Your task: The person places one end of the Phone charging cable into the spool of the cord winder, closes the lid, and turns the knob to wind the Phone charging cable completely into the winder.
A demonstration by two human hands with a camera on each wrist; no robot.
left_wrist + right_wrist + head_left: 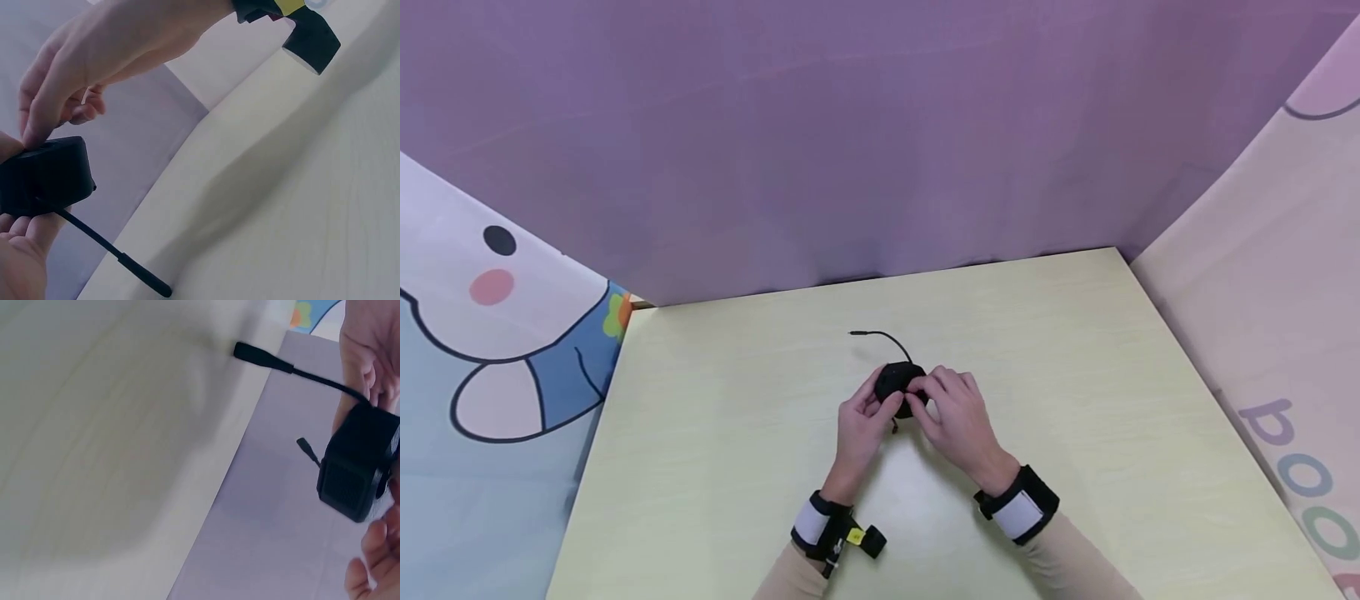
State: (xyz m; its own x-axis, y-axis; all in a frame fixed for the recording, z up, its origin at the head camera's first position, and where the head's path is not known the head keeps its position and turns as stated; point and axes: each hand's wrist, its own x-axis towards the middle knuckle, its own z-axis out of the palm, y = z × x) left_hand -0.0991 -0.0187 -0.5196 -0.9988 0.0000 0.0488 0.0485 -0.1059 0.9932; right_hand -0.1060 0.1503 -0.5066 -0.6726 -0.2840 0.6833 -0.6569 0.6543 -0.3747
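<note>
A black rounded case (pixel 891 377) with a short cable at each end is held up between both hands above the table. My left hand (pixel 859 429) grips it from the left, fingers beneath and thumb at the near edge. From the right, my right hand (pixel 958 417) pinches at its face with thumb and forefinger; the other fingers are bent. One cable (pixel 891 337) curves away to the far left and ends in a slim plug. In the left wrist view another black cable (pixel 94 235) hangs down to a thick end. The right wrist view shows the ribbed side of the case (pixel 350 481).
A pale wooden table (pixel 737 433) lies beneath the hands. Behind it hangs a purple cloth (pixel 850 150), with printed cloths at the left (pixel 490 400) and right (pixel 1240 292). Each wrist wears a black strap; a small camera (pixel 872 542) juts from the left one.
</note>
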